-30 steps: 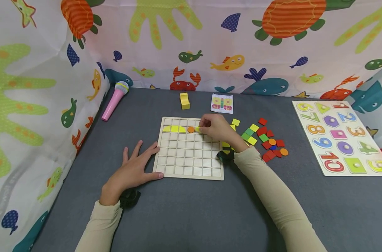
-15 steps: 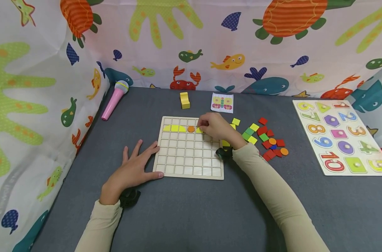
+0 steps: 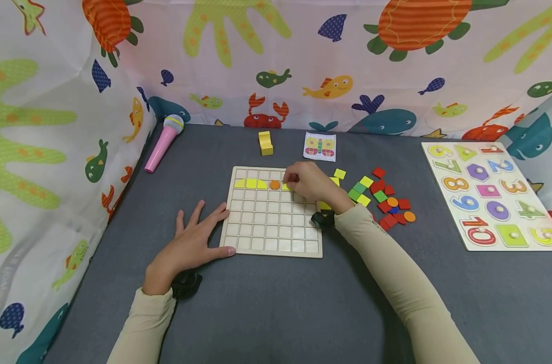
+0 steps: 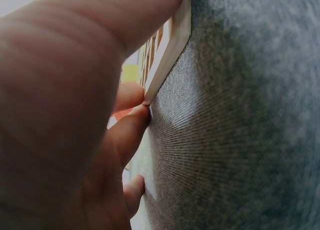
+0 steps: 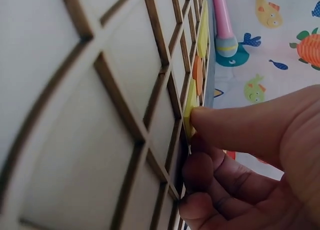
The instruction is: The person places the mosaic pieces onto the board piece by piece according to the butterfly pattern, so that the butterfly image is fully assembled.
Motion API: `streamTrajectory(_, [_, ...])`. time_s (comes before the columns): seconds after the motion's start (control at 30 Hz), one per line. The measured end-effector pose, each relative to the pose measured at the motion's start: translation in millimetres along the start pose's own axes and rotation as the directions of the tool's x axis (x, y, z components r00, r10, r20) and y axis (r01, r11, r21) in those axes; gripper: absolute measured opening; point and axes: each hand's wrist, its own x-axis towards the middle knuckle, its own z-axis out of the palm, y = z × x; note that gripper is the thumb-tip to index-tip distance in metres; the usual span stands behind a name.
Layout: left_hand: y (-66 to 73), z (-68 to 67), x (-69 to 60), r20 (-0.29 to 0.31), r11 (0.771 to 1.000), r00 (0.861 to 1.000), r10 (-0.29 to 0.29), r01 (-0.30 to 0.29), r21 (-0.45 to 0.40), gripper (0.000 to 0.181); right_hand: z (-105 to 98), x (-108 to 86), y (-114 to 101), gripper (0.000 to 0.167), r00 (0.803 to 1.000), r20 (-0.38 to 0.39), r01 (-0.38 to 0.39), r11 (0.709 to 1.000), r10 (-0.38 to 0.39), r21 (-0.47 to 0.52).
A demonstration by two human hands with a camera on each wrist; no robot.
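A wooden grid board point(image 3: 273, 233) lies flat on the dark cloth. In its second row from the top sit several yellow tiles point(image 3: 250, 184) and a round orange tile point(image 3: 274, 185). My right hand point(image 3: 313, 183) is over that row and pinches a yellow square tile point(image 5: 190, 107) at the cell right of the orange one; the thumb lies on it, and the other fingers partly hide it. My left hand point(image 3: 187, 248) has its fingers spread beside the board's left side, with thumb and fingertips touching the edge.
Loose red, green, yellow, orange and blue tiles point(image 3: 378, 186) lie right of the board. Behind it are a yellow block point(image 3: 265, 143) and a butterfly pattern card point(image 3: 320, 146). A pink microphone point(image 3: 161, 148) lies far left, a number puzzle board point(image 3: 494, 197) far right.
The right hand has shifted very slightly at the same cell, where more of the yellow tile shows than a second ago. The left hand stays in place; the whole view moves slightly.
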Motion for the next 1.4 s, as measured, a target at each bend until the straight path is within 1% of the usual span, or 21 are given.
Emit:
streamTrajectory(0.2, [0.4, -0.4, -0.6, 0.004, 1.0, 1.0, 0.001, -0.001, -0.003, 0.099, -5, -5.4, 6, 0.007, 0.999, 0.006, -0.049, 0.998, 0.049, 0.029])
streamTrajectory(0.37, [0.7, -0.9, -0.1, 0.005, 1.0, 1.0, -0.002, 0.002, -0.001, 0.099, -18, -16.1, 16, 0.008, 0.996, -0.029, -0.084, 0.995, 0.085, 0.053])
streamTrajectory(0.43, [0.9, -1.2, 0.1, 0.006, 1.0, 1.0, -0.002, 0.002, 0.0, 0.099, -24, -20.3, 23, 0.009, 0.993, -0.051, -0.1, 0.994, 0.102, 0.046])
streamTrajectory(0.7, [1.4, -1.6, 0.0, 0.003, 1.0, 1.0, -0.001, 0.001, 0.0, 0.1, -48, -40.0, 40, 0.013, 0.971, -0.145, -0.188, 0.982, 0.189, 0.025])
streamTrajectory(0.83, [1.7, -1.5, 0.1, 0.001, 1.0, 1.0, -0.001, 0.001, 0.002, 0.1, -58, -47.5, 49, 0.016, 0.957, -0.175, -0.23, 0.973, 0.229, 0.019])
streamTrajectory(0.93, [2.1, -1.8, 0.1, -0.001, 1.0, 1.0, 0.001, -0.001, 0.002, 0.1, -63, -51.2, 54, 0.021, 0.951, -0.163, -0.271, 0.963, 0.264, -0.017])
streamTrajectory(1.07, [2.6, -2.6, -0.5, -0.002, 1.0, 1.0, 0.001, -0.001, 0.003, 0.099, -66, -54.0, 60, 0.028, 0.949, -0.115, -0.304, 0.948, 0.293, -0.091])
streamTrajectory(1.17, [2.2, -2.7, -0.6, -0.002, 1.0, 1.0, 0.002, -0.002, 0.003, 0.099, -65, -55.4, 63, 0.029, 0.952, -0.093, -0.303, 0.945, 0.293, -0.12])
streamTrajectory(1.33, [0.2, -1.2, 0.0, -0.005, 1.0, 1.0, 0.002, -0.002, 0.007, 0.1, -63, -56.5, 65, 0.029, 0.954, -0.092, -0.295, 0.945, 0.284, -0.141])
streamTrajectory(1.4, [0.1, -1.1, 0.3, -0.005, 1.0, 1.0, 0.001, -0.001, 0.01, 0.1, -62, -55.9, 66, 0.028, 0.952, -0.095, -0.302, 0.942, 0.291, -0.145])
